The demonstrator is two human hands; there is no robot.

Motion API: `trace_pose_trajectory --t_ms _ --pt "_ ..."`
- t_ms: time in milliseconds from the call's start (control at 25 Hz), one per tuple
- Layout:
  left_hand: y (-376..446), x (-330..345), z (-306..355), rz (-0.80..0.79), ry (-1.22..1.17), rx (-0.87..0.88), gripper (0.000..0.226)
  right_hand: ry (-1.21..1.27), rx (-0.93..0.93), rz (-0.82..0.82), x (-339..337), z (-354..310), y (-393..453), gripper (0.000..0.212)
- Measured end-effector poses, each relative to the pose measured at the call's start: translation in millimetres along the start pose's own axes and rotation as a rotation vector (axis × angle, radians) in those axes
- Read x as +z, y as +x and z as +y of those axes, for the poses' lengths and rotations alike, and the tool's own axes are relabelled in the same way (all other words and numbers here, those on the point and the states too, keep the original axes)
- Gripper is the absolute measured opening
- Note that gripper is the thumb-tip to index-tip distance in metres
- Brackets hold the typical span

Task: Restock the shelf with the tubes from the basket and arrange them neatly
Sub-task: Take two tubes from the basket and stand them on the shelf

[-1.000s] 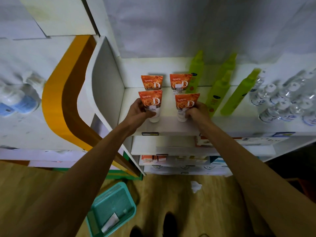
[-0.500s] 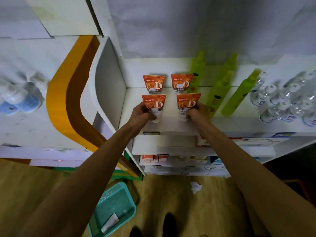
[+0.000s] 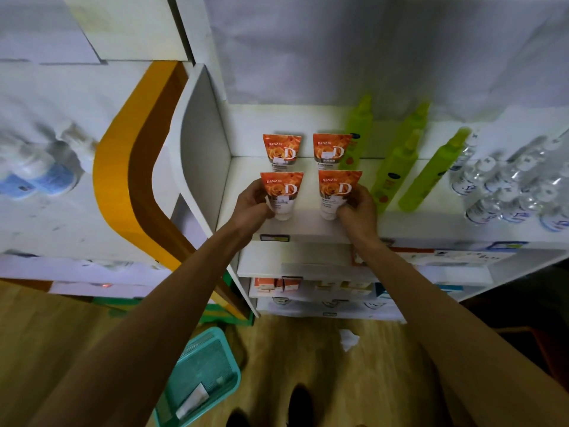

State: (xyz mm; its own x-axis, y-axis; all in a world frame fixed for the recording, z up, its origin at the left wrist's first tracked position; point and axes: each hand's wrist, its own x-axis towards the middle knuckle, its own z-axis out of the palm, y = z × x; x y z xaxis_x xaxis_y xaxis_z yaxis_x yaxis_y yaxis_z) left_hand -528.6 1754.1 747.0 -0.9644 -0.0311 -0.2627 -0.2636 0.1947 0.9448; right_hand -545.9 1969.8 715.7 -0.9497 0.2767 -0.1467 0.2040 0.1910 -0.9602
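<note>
The left hand (image 3: 255,204) is closed on the lower body of the front-left tube (image 3: 281,195), with the thumb across its white base and the fingers wrapped behind. The right hand (image 3: 358,206) is closed in the same way on the front-right tube (image 3: 337,194), at 3 o'clock from the first. Both tubes are stood cap-down near the front edge of the shelf (image 3: 308,224), with their flat orange crimped ends uppermost. At 12 o'clock from each, a rear tube is stood: the rear-left tube (image 3: 281,149) and the rear-right tube (image 3: 331,149), so that a block of 4 is formed. At 3 o'clock from the block, green spray bottles (image 3: 397,167) are ranged, the nearest just beside the front-right tube, and clear bottles (image 3: 505,192) are ranged farther out. At 6 o'clock, on the wooden floor, a teal basket (image 3: 203,374) is seen; a pale object lies in it, too blurred to be identified as a tube.

The tubes are judged light, soft-walled and smooth, hence easily dented and easily toppled on their narrow caps. Hold is best taken low, near the stiffer cap shoulder, as shown, so that each tube can be turned and squared without the body being squeezed.
</note>
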Motion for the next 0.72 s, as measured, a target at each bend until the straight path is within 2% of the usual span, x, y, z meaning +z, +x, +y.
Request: trace_pose_trajectory --t_ms 160,320,480,600,720 --pt "-24.1 -11.9 -14.0 0.021 0.012 -0.009 0.08 0.057 -0.048 0.275 1.1 12.9 -31.4 0.043" --pt "-53.9 -27.1 -38.5 0.044 0.003 0.021 0.067 0.048 -0.031 0.326 22.4 15.3 -70.0 0.03" --pt "-96.3 -58.6 -78.1 0.034 -0.035 0.059 0.042 -0.06 -0.024 0.16 76.1 30.2 -129.9 0.012" --pt "-131.5 -98.3 -123.5 0.039 -0.038 -0.043 0.029 -0.146 0.031 -0.044 126.4 49.4 -179.3 0.006" --pt "-168.2 -148.8 -179.6 0.09 -0.059 -0.198 0.022 -0.242 0.108 -0.299 180.9 84.1 -216.5 0.021"
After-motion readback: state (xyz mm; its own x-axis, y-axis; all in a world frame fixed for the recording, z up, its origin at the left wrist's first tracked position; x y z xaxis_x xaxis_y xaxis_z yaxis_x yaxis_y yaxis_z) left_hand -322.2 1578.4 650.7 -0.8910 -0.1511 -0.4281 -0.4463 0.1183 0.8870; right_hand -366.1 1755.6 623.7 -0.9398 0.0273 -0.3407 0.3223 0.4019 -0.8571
